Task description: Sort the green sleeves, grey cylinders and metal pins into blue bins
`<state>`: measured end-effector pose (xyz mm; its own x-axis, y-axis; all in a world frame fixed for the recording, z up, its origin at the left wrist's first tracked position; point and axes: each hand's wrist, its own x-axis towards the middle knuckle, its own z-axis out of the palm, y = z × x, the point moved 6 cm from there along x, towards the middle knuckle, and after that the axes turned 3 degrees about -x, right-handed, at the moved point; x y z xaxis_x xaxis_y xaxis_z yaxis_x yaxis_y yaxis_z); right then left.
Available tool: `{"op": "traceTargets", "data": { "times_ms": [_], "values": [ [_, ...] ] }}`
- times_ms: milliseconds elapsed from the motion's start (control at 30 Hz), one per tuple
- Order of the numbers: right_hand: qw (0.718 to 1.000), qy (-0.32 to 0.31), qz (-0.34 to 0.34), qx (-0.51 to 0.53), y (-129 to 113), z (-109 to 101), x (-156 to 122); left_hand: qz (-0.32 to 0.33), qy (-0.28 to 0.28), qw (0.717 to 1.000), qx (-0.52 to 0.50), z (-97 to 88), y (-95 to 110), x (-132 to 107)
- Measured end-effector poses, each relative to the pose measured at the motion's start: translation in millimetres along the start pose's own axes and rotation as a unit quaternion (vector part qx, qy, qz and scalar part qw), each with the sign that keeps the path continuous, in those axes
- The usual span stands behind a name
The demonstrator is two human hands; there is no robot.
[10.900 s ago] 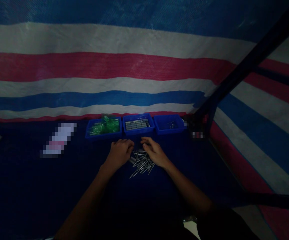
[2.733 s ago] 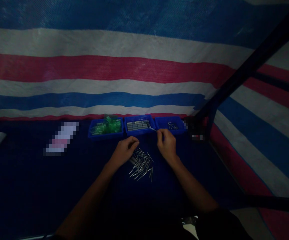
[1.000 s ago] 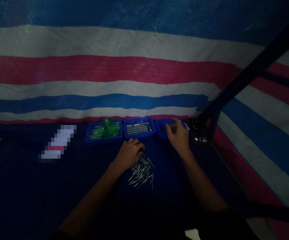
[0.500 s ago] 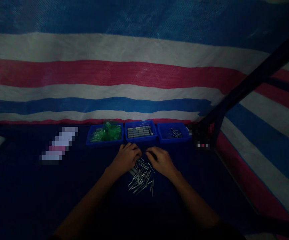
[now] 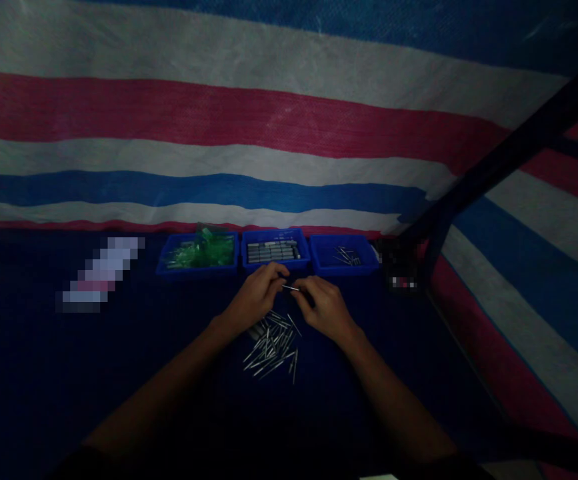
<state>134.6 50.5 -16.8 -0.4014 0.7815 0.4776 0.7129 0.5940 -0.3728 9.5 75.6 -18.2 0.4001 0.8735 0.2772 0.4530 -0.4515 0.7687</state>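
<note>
A thin metal rod (image 5: 291,288) spans the gap between my two hands above the dark blue tabletop. My right hand (image 5: 325,305) pinches its right end between thumb and fingertips. At the left end, the curled fingers and thumb of my left hand (image 5: 255,293) close on it, partly hiding the tip. Just below the hands lies a loose pile of slender metal rods (image 5: 271,347), pointing in many directions. A few thicker grey pieces (image 5: 256,331) show at the pile's upper left, near my left wrist.
Three blue bins stand in a row behind my hands: the left bin (image 5: 196,272) holds green plastic wrap, the middle bin (image 5: 275,264) grey cylinders, the right bin (image 5: 343,271) a few thin rods. A striped tarp (image 5: 219,113) hangs behind; a dark frame bar (image 5: 499,157) slants at right.
Both hands have lifted slightly away from the pile, and a thin metal rod now shows between them. The whole view has shifted a little.
</note>
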Motion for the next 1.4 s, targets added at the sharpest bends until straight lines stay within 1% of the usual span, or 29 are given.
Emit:
{"op": "traceTargets", "data": {
  "times_ms": [33,100,167,233,300,333,400,467,600,667,767,867,933,1000,1033,1133,1233,1300,1400],
  "values": [
    [1.000,0.005,0.000,-0.007,1.2,-3.9,0.1,-0.009,0.006,1.000,-0.015,1.1,0.5,1.7],
    [1.000,0.014,0.001,-0.021,4.5,-11.0,-0.1,-0.019,0.001,0.999,-0.029,4.4,3.1,4.4],
    [0.998,0.049,0.015,-0.037,11.8,-19.4,-1.0,-0.021,-0.030,0.999,-0.029,8.6,6.7,5.1],
    [0.989,0.118,0.059,-0.061,26.0,-30.5,-3.5,-0.010,-0.093,0.996,-0.001,15.3,11.2,2.1],
    [0.969,0.187,0.127,-0.101,44.0,-40.4,-8.5,0.016,-0.170,0.983,0.066,23.8,15.5,-5.1],
    [0.957,0.207,0.161,-0.126,52.6,-43.3,-11.0,0.031,-0.202,0.973,0.104,27.8,17.5,-9.4],
    [0.937,0.216,0.215,-0.170,66.5,-44.8,-14.7,0.056,-0.242,0.954,0.166,33.8,21.3,-16.8],
    [0.928,0.209,0.243,-0.191,74.7,-43.0,-16.4,0.067,-0.257,0.944,0.195,37.5,25.7,-20.7],
    [0.926,0.201,0.252,-0.195,77.0,-38.8,-15.5,0.065,-0.275,0.933,0.223,40.7,31.4,-21.3],
    [0.933,0.195,0.240,-0.185,72.8,-37.7,-13.2,0.057,-0.272,0.928,0.247,39.3,29.6,-19.8],
    [0.956,0.176,0.192,-0.138,57.6,-35.9,-9.0,0.042,-0.244,0.925,0.288,33.5,20.9,-17.1],
    [0.980,0.139,0.124,-0.076,33.1,-30.5,-7.0,0.032,-0.200,0.938,0.283,26.3,9.7,-13.9],
    [0.992,0.095,0.073,-0.040,15.8,-22.8,-6.8,0.019,-0.161,0.960,0.228,21.1,3.2,-10.6],
    [0.998,0.052,0.031,-0.009,2.4,-14.0,-7.5,0.001,-0.118,0.984,0.136,15.8,-1.0,-6.9],
    [0.999,0.038,0.019,0.002,-1.7,-10.5,-8.0,-0.006,-0.100,0.991,0.087,13.8,-2.2,-5.3],
    [0.999,0.026,0.010,0.017,-5.6,-5.5,-8.2,-0.016,-0.080,0.996,-0.022,12.2,-2.1,-2.8],
    [1.000,0.029,0.004,0.008,-5.2,-6.6,-6.7,-0.017,-0.083,0.994,-0.066,13.6,0.3,-3.6],
    [0.999,0.032,0.010,-0.003,-3.8,-8.8,-5.7,-0.011,-0.079,0.995,-0.058,13.1,2.3,-4.7],
    [0.998,0.054,0.042,-0.016,0.7,-13.7,-5.4,0.012,-0.048,0.999,0.016,7.5,6.9,-5.6]
  ]
}}
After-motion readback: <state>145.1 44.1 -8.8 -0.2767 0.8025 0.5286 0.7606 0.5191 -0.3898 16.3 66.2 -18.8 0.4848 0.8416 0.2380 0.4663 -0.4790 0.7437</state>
